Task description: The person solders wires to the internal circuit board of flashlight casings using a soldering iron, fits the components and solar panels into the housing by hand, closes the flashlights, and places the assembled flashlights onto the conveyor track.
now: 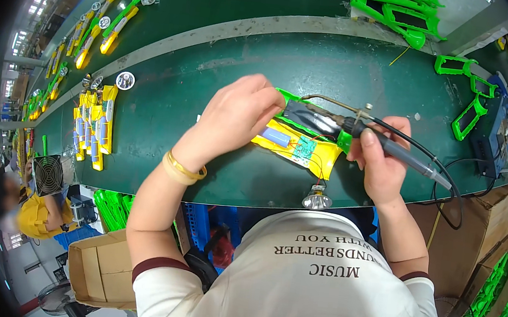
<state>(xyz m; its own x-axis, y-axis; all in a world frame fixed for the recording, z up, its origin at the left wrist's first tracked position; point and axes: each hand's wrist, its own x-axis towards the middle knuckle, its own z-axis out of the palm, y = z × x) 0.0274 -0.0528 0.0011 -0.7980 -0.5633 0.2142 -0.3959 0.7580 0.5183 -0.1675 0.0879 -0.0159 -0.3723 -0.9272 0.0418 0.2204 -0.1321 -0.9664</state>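
Note:
My right hand [384,160] is closed around the grey handle of a soldering iron [394,150], which carries a thin curved feed tube and a black cable. The iron's tip points left over a green plastic frame [343,142] with a glossy black panel [311,119] in it. My left hand [240,115] has its fingers closed at the frame's left end; the fingertips are partly hidden. Just below the frame lies a yellow casing [325,163] with a blue cylindrical battery [275,137] and a green circuit board [305,147]. Wires run from it to a round reflector lamp [317,199] near the table edge.
Several yellow casings with batteries [92,126] lie at the left, near a loose reflector [125,80]. Green frames [470,119] and a blue soldering station [493,128] stand at the right. More lamp parts [119,30] lie beyond a raised strip. Cardboard boxes [102,272] flank me below the table.

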